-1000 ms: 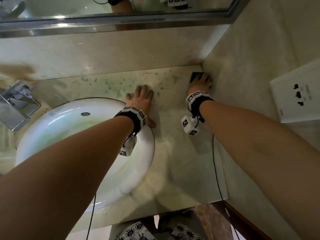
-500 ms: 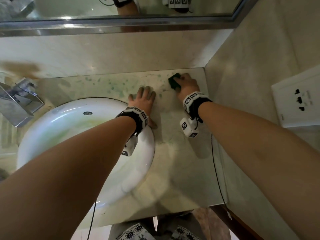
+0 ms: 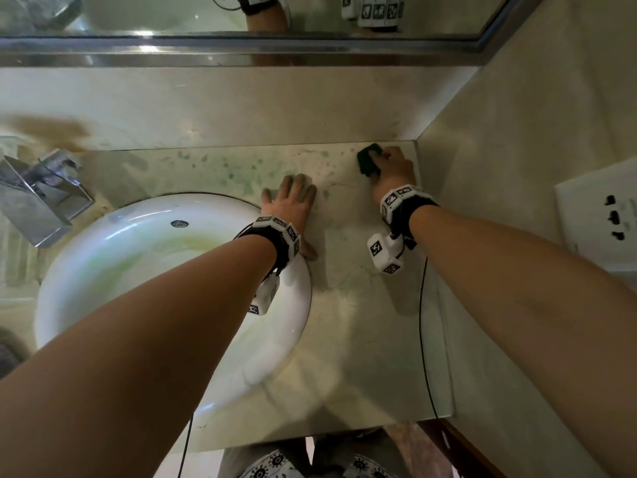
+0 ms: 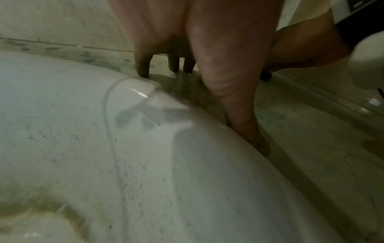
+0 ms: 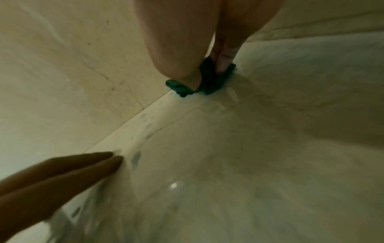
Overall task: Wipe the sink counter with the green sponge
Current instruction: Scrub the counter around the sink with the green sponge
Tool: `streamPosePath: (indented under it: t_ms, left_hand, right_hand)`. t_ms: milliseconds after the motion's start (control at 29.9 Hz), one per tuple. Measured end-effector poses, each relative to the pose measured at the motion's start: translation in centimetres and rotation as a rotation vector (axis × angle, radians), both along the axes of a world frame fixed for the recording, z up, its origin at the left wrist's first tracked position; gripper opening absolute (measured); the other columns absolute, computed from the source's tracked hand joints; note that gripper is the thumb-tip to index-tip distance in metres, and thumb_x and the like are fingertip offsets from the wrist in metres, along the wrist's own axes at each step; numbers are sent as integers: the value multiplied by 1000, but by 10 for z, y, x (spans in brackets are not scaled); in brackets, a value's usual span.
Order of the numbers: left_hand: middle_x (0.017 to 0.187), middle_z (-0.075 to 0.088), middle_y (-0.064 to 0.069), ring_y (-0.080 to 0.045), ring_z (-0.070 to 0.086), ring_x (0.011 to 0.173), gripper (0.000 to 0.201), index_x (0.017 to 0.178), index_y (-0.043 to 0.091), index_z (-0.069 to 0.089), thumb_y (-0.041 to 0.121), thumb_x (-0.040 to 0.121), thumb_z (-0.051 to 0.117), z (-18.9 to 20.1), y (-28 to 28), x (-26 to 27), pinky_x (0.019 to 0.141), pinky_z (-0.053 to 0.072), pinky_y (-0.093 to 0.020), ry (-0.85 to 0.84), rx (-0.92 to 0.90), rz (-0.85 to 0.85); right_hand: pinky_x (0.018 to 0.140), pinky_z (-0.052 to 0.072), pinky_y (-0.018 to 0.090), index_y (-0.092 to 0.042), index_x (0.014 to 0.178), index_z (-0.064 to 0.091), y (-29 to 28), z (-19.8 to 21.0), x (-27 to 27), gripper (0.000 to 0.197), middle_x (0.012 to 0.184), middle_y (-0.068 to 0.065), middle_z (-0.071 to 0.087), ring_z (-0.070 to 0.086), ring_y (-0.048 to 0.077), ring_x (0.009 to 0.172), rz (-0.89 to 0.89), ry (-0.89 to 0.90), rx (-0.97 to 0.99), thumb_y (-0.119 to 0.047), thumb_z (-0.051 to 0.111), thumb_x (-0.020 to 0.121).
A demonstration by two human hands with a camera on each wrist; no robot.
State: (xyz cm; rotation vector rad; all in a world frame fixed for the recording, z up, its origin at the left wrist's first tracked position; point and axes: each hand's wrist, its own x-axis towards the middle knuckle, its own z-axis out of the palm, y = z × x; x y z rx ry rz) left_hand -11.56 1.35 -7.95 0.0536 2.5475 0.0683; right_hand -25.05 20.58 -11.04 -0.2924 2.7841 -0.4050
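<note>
Right hand (image 3: 393, 169): gripped the sponge (image 3: 368, 162) on the counter (image 3: 362, 305), side wall (image 3: 517, 167) just beside it.
Left hand (image 3: 293, 208): flat, fingers straight, beside the sink (image 3: 103, 257) rim.
Further left: tap (image 3: 41, 194).

Dim, yellow-green indoor light, soft throughout

Glare spots sit on the mirror frame (image 3: 144, 46) and basin (image 3: 103, 257); both wrist views are blurred and noisy, the head view bends at its edges.
</note>
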Motion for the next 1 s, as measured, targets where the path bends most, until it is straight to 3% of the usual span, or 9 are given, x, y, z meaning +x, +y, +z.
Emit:
streamPosePath:
  t_ms: [67,167,267,535,869,1003]
  left_hand:
    - [162,-4,-5,-30,-3,149,147,156,21,2,71,44,83,-2,0,0,114,18,-62,0,-1,4]
    - [162,-4,-5,-31,-2,149,146,156,21,3,70,44,83,-3,-1,0,114,18,-63,12,2,7]
    - [162,-3,-6,-31,-2,149,146,156,21,4,70,44,83,-3,-1,1,114,17,-63,22,5,3]
    - [162,-2,-6,-31,-3,149,148,156,21,3,72,42,83,0,0,1,114,17,-63,16,3,8]
    - [159,6,-7,-32,4,147,146,153,18,11,72,38,84,3,0,-1,109,25,-66,31,-4,3]
    - [158,8,-9,-33,6,147,140,153,17,13,67,44,86,5,0,-3,109,27,-64,21,-2,-3]
  right_hand:
    - [103,40,37,-24,139,45,-8,8,-7,51,144,11,37,42,34,125,13,12,25,-15,51,90]
    - [107,37,33,-21,137,49,-21,5,-7,46,145,7,36,39,37,124,-14,7,-27,-12,49,92]
    - [111,33,33,-22,133,55,-32,4,2,46,142,5,41,39,35,124,111,3,-84,-8,51,89]
    - [105,36,31,-25,130,59,-40,16,29,47,136,3,48,44,35,120,316,-49,-74,-13,55,85]
    - [101,36,34,-31,128,58,-20,28,89,40,139,2,47,46,34,116,387,-89,35,-29,58,87]
    - [98,44,37,-31,121,59,-13,28,112,44,127,-2,52,53,32,109,372,-128,48,-30,63,78]
